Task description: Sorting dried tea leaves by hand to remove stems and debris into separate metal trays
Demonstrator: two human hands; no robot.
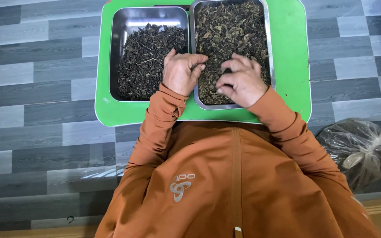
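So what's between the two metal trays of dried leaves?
In the head view, only a thin strip of the green board shows between the left tray and right tray. Lower down, the left hand covers that gap.

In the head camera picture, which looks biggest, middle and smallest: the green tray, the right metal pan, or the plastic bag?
1. green tray
2. right metal pan
3. plastic bag, though it is cut off at the picture's edge and lies nearer the camera, so its rank is unsure.
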